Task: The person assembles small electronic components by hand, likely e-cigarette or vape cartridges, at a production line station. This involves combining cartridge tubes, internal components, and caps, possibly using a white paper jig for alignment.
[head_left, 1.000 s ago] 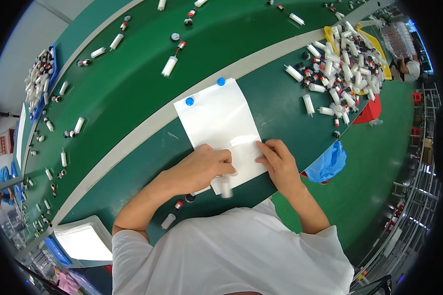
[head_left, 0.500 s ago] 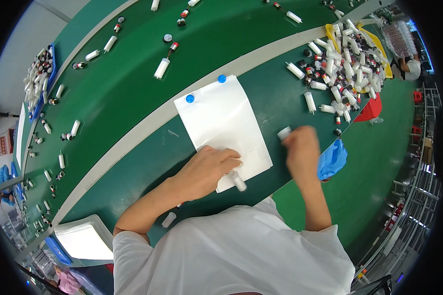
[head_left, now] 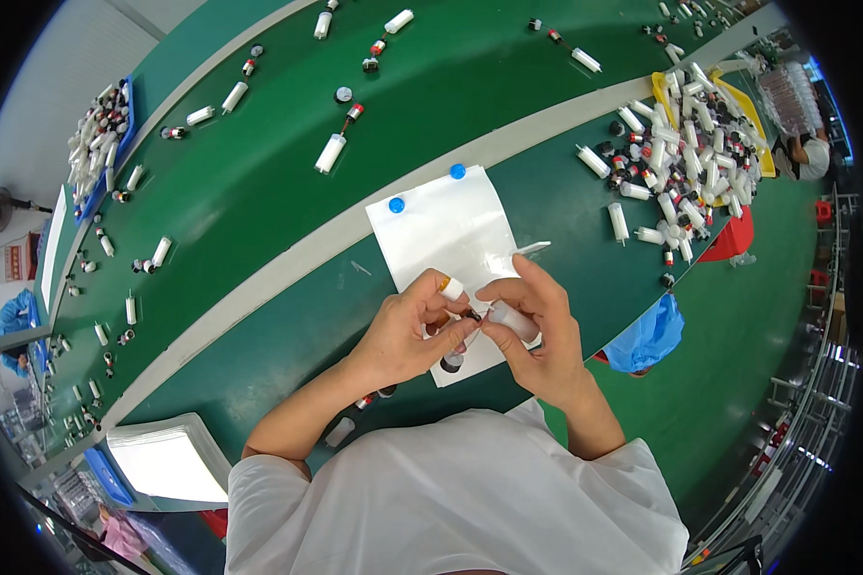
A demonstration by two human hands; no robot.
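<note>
Both hands meet over the lower part of a white sheet (head_left: 441,225), which has two blue round buttons (head_left: 396,205) at its far edge. My left hand (head_left: 412,331) is closed, with a small white cylinder with an orange end (head_left: 453,288) between its fingers. A small dark piece (head_left: 474,316) shows at its thumb tip. My right hand (head_left: 547,335) pinches a translucent white tube (head_left: 514,321) beside that piece, its index finger raised. Close to this fingertip is a thin white strip (head_left: 534,247); whether it touches cannot be told. Below the left fingers, a dark-ended part (head_left: 452,362) lies on the sheet.
A heap of white tubes with red and black parts (head_left: 681,163) fills a yellow tray and spills onto the bench at right. Several such parts lie on the green belt (head_left: 288,182) beyond. Left stands a stack of white sheets (head_left: 168,460); a blue bag (head_left: 650,335) hangs at right.
My right hand has come left from beyond the sheet to meet my left hand. The left hand has lifted from the sheet, and both now hold parts together. The whole view has shifted slightly.
</note>
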